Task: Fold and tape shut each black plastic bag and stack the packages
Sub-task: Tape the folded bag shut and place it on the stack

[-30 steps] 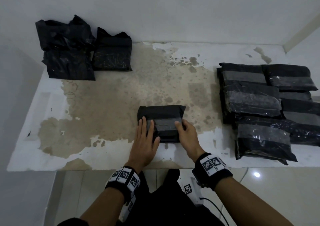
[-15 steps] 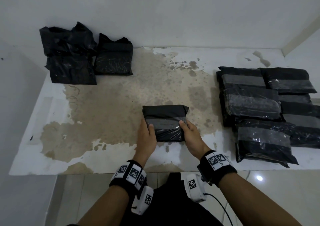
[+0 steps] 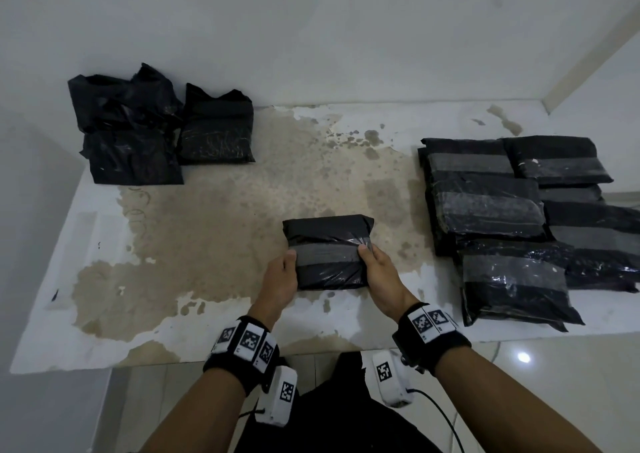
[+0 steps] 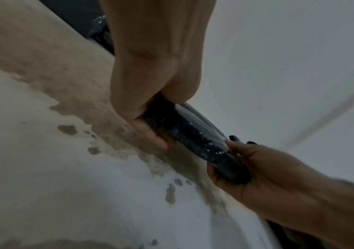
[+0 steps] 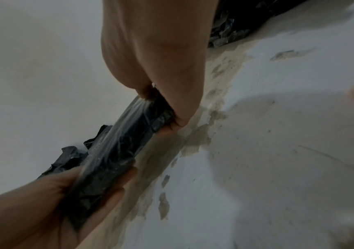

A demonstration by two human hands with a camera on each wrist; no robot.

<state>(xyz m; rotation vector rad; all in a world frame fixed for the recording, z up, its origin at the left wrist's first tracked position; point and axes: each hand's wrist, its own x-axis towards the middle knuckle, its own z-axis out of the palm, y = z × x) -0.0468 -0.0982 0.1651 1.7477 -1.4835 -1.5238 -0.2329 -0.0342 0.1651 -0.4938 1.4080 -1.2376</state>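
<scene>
A folded black bag package (image 3: pixel 329 251) with a clear tape band across it is held just above the table's near middle. My left hand (image 3: pixel 281 276) grips its left end, thumb on top and fingers underneath. My right hand (image 3: pixel 375 272) grips its right end the same way. The left wrist view shows the package (image 4: pixel 195 141) edge-on between both hands, lifted off the table. In the right wrist view the package (image 5: pixel 118 151) runs from my right hand (image 5: pixel 159 94) down to my left hand. Taped packages (image 3: pixel 519 224) lie stacked at the right. Untaped black bags (image 3: pixel 156 130) lie at the back left.
The white table (image 3: pixel 207 230) has a large worn brown patch across its middle. A white wall rises behind it. The table's front edge runs just ahead of my wrists, with tiled floor below.
Both hands went from pressing flat on the taped package to gripping its two ends. The package now sits raised off the table between them.
</scene>
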